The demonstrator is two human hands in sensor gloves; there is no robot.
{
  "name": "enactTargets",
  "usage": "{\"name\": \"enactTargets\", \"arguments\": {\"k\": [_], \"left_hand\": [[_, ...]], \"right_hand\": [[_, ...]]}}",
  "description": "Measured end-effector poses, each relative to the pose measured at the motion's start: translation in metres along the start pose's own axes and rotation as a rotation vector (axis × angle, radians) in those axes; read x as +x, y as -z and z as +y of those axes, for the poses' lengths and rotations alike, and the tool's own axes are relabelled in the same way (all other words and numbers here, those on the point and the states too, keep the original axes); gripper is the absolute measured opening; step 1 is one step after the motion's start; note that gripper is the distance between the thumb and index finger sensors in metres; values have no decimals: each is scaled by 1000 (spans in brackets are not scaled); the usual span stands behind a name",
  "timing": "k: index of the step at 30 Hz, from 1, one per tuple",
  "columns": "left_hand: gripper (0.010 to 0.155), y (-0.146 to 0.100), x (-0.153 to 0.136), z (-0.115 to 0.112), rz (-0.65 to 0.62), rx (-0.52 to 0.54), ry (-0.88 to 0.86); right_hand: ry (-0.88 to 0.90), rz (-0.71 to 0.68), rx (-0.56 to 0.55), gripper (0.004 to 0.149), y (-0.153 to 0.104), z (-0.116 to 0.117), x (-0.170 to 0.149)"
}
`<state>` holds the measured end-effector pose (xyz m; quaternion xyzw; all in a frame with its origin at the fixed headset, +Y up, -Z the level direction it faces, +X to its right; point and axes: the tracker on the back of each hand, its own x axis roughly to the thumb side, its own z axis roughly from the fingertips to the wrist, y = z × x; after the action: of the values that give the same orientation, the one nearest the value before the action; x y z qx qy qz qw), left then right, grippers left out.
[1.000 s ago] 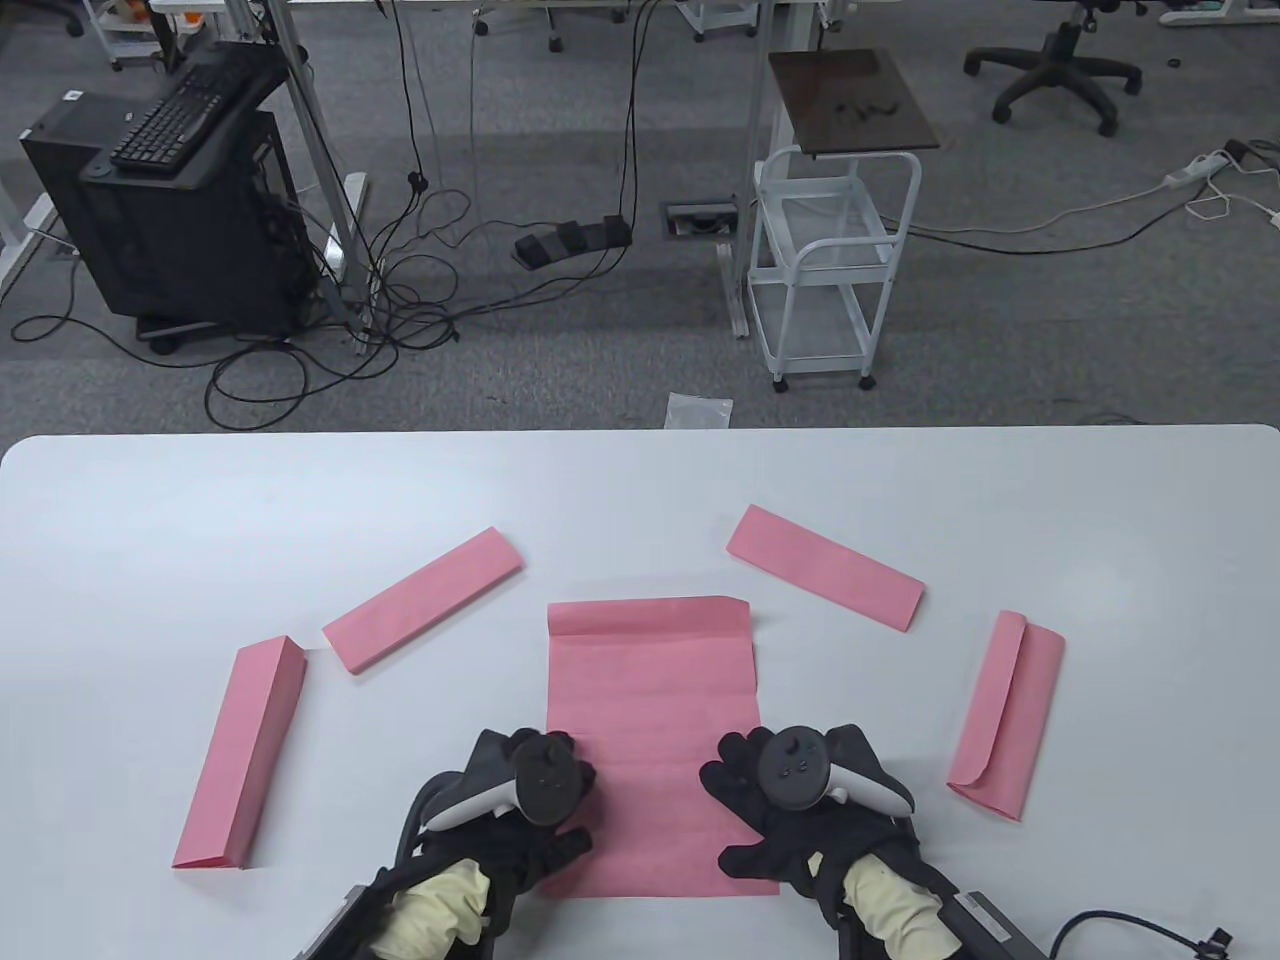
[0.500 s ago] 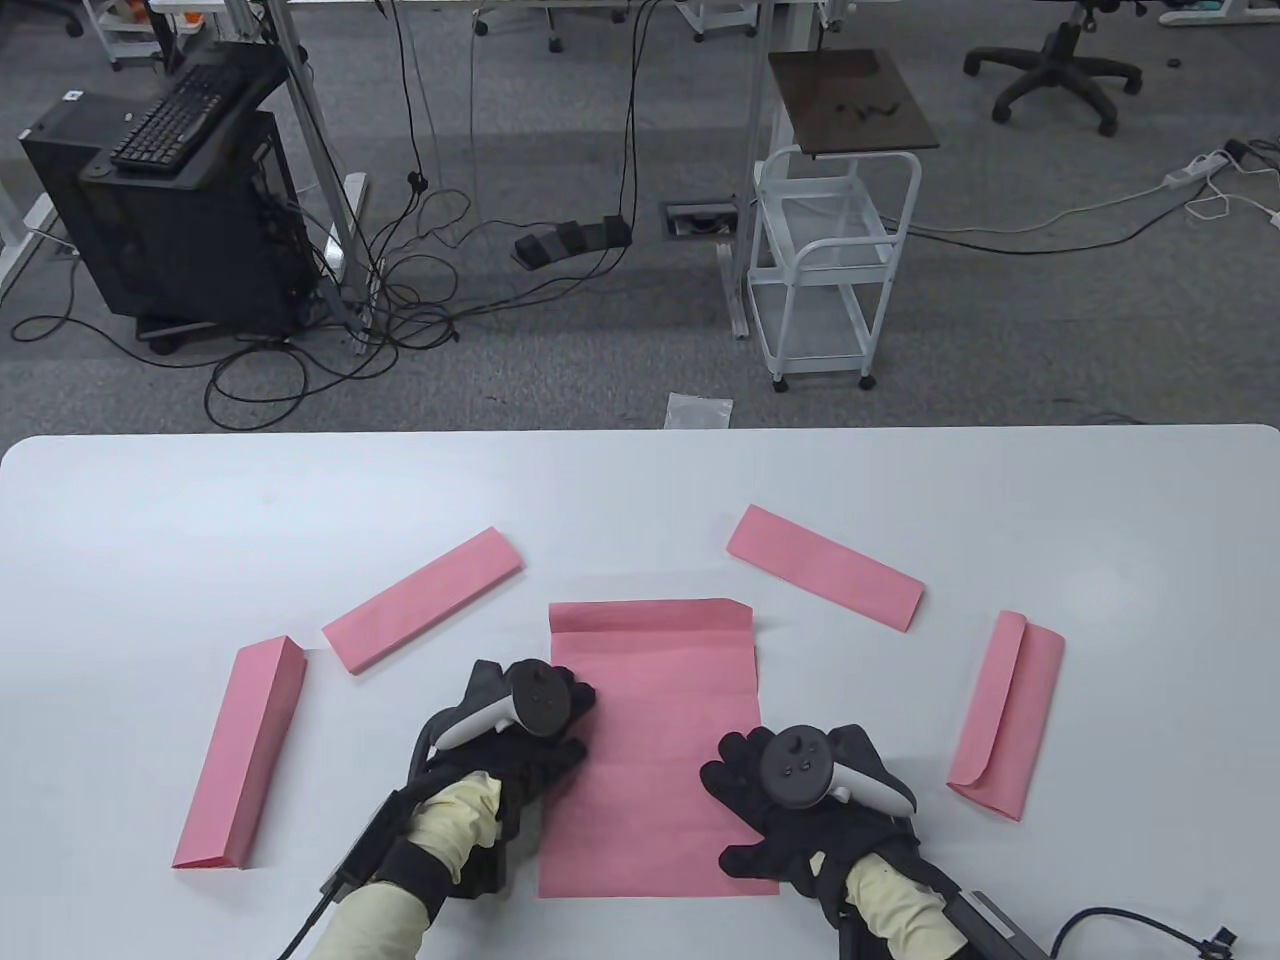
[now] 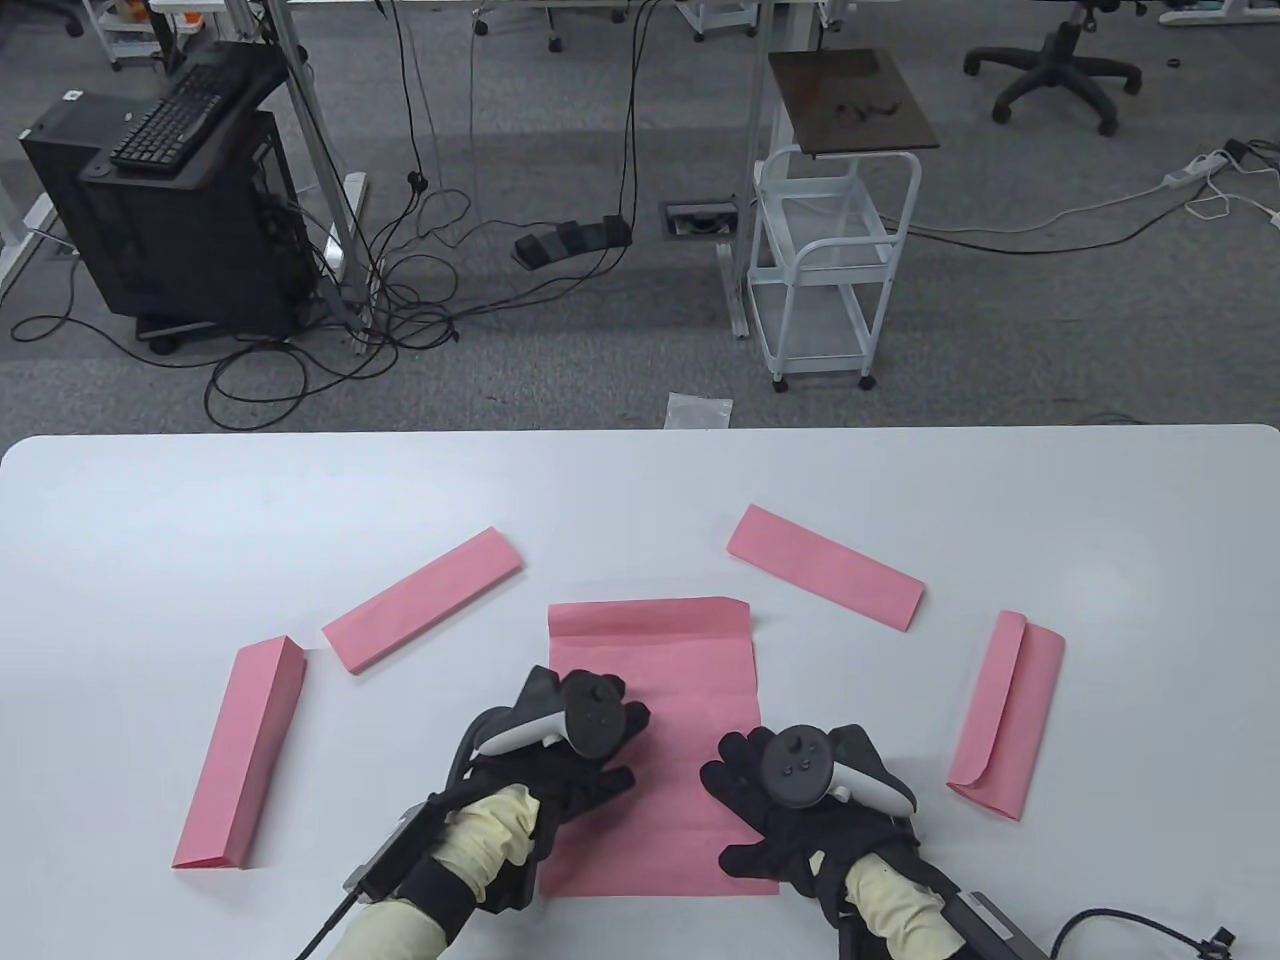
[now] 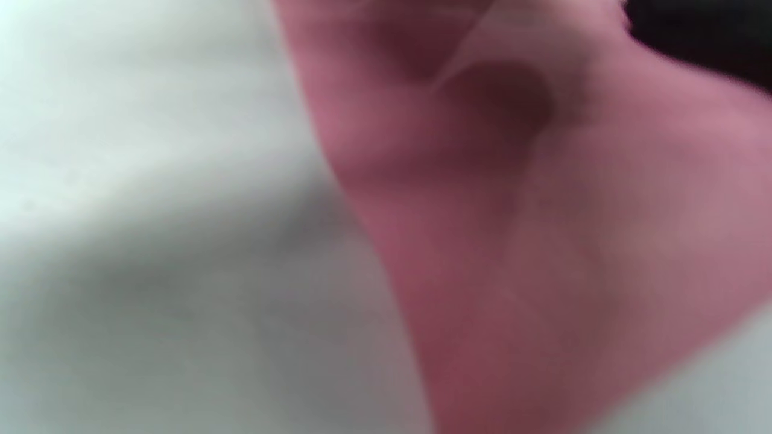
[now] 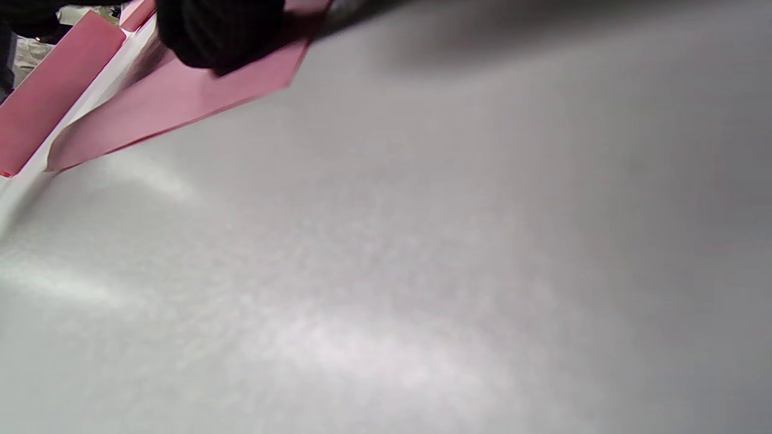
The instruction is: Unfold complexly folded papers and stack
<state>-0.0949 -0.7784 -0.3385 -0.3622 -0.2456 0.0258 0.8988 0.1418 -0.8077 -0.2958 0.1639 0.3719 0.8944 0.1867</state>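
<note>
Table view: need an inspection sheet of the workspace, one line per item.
Surface: white table, matte.
Job's things: unfolded pink paper sheet at centre, far edge still folded over; four folded pink paper strips.
Clutter: nothing seen on the table.
Hands: left hand and right hand rest on the sheet.
Cables: black cords trail from both forearms; tangled black cables on the floor.
Surroundings: grey carpet, white wire cart, black computer tower, office chair.
</note>
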Motion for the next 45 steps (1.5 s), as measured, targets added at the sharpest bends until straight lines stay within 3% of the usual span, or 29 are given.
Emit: {"name": "enactTargets", "arguments": {"k": [5, 7, 17, 26, 29, 33, 38, 41, 45], "left_hand": [[66, 31, 3, 2, 26, 13, 20], [66, 40, -6, 11, 67, 65, -47], [65, 66, -72, 54, 321, 109, -277], [65, 64, -75, 60, 255, 136, -376], [65, 56, -71, 65, 206, 156, -413], [66, 36, -61, 74, 167, 231, -328], [66, 2, -47, 73, 71, 309, -302], [67, -21, -38, 63, 12, 380, -312], [67, -51, -25, 41, -27, 409, -277]], "right_hand": [[0, 0, 1, 76, 0, 0, 0], [1, 0, 2, 76, 0, 0, 0], [1, 0, 2, 75, 0, 0, 0], [0, -7, -10, 75, 0, 0, 1], [18, -22, -41, 72, -2, -3, 2], [116, -68, -86, 70, -5, -11, 2], [177, -82, -260, 68, -27, -38, -4], [236, -9, -404, 68, -48, -63, -18], [339, 220, -561, 71, -79, -100, -54]]}}
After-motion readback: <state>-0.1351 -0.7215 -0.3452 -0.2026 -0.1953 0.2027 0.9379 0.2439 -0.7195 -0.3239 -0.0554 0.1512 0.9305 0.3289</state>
